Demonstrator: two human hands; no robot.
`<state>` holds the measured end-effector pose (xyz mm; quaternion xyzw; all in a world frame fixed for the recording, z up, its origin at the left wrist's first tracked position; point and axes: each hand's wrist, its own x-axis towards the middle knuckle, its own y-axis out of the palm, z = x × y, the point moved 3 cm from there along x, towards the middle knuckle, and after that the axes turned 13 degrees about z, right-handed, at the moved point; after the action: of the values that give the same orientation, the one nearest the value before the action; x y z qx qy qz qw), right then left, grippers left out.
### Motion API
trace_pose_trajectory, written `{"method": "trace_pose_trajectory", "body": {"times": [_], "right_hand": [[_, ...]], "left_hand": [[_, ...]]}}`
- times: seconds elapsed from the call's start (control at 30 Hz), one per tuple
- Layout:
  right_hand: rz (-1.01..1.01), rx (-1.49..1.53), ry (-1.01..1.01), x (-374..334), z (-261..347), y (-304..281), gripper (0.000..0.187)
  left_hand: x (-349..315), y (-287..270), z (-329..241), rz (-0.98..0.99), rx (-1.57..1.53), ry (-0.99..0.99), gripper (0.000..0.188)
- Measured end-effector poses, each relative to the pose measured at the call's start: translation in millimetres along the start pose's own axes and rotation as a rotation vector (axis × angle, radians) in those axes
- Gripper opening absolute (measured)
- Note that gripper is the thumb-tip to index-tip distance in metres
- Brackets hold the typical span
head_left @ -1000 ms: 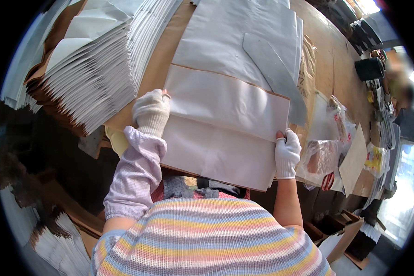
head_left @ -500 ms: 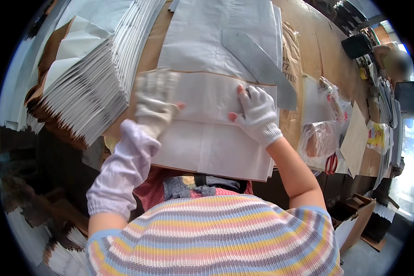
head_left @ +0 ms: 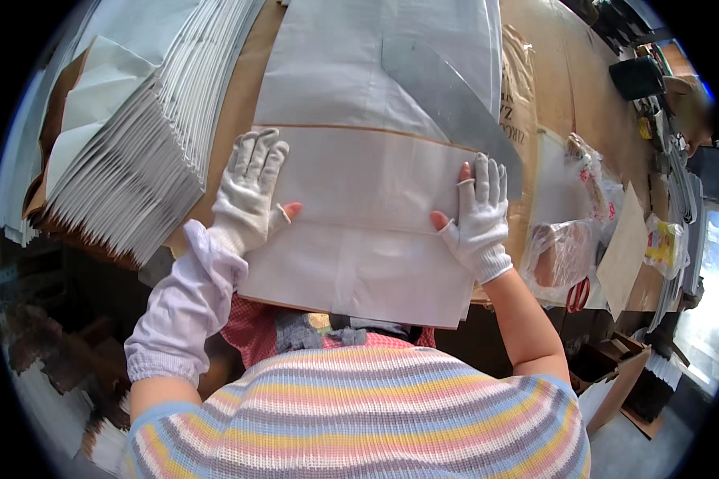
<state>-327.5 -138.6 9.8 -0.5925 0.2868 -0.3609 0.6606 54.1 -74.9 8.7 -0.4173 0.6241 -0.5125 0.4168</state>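
A large white paper bag (head_left: 359, 215) lies flat on the brown table (head_left: 567, 72) in front of me, with a folded flap across its middle. My left hand (head_left: 248, 191), in a white glove with a pale sleeve cover, presses flat on the bag's left edge. Fingers spread, my right hand (head_left: 478, 214) in a white fingertip-less glove presses flat on the bag's right edge. Neither hand grips anything. Under the bag lies another white sheet (head_left: 351, 64) with a grey metal strip (head_left: 447, 96) slanting across it.
A tall fanned stack of white and brown paper bags (head_left: 128, 152) fills the left side. To the right lie clear plastic bags (head_left: 563, 251), red scissors (head_left: 577, 295), a brown card sheet (head_left: 623, 251) and small clutter. Cardboard boxes (head_left: 615, 375) stand at lower right.
Both hands moved from the bag's lower side edges up onto its surface. They now lie flat at the fold, farther apart than half a second ago.
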Motion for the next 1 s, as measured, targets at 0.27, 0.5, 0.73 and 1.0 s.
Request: {"method": "trace_pose_trajectory", "body": {"times": [0.27,0.5,0.73,1.0], "right_hand": [[0.107,0.096,-0.201,57,71,-8,0.094],[-0.044,0.078,-0.020,1,-3,-3,0.099],[-0.169,0.088,-0.085,-21,24,-30,0.086],[-0.163,0.151,-0.199,-35,95,-84,0.073]], "left_hand": [[34,7,-61,0.065,0.014,0.118,0.110],[0,0,1,0.032,0.044,-0.089,0.114],[84,-113,-58,0.321,-0.199,-0.193,0.081],[-8,-143,-90,-0.197,-0.027,0.148,0.075]]}}
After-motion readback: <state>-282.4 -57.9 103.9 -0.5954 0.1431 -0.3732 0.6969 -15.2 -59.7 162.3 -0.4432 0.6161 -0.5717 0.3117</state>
